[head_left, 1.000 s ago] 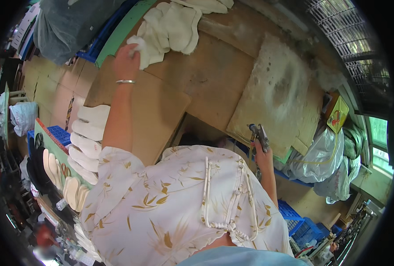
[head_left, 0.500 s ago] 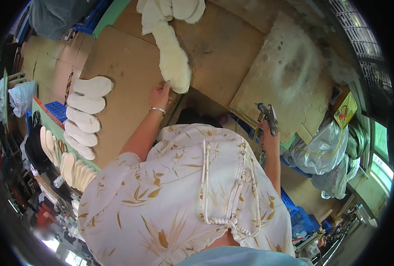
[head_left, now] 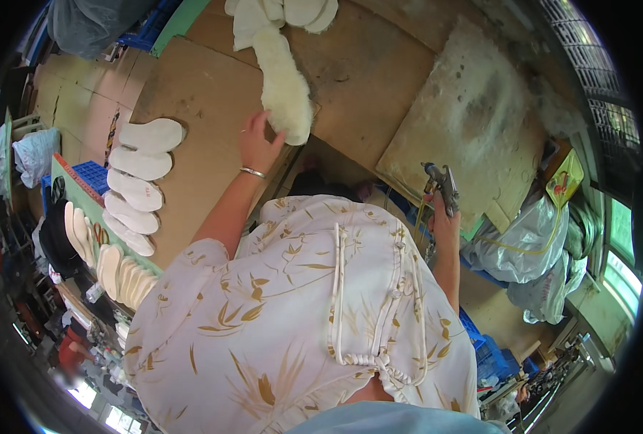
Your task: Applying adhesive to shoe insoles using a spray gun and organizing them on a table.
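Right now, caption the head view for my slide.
Left hand at a fleecy insole, right hand holding a spray gun, white insoles lined up at left.

The white blouse [head_left: 263, 311] has a golden-brown leaf print, a short, loose left sleeve [head_left: 204, 254] and pale cord trim [head_left: 338, 304]. The left hand [head_left: 260, 150] bears a ring [head_left: 244, 131] and, below it, a silver bangle [head_left: 252, 172].

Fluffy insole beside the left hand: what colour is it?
The fluffy insole is pale cream, best seen in the head view.
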### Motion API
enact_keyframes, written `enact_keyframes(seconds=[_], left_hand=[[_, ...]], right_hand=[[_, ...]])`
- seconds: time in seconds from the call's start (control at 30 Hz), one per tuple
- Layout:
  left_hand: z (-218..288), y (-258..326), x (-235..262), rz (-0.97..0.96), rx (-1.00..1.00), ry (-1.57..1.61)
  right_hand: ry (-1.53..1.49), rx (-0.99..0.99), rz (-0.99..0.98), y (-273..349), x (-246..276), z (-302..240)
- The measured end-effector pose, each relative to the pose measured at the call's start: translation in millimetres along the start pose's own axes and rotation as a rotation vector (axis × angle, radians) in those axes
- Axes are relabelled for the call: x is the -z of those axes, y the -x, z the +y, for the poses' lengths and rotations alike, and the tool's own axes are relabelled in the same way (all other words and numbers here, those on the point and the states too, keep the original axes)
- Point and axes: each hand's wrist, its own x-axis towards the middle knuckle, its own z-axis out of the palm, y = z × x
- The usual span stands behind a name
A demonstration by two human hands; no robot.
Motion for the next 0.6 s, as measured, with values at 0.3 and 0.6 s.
enact_keyframes(seconds=[0.3,0.6], left_hand=[[-16,-18,-18,-0.239,-0.308,-0.023],[-37,-61,-1,-0.781,0.012,0.268]], right_hand=[[0.049,-0.025,-0.030,-1,1,-1],[0.030,-0.056,0.042,8,0,2]])
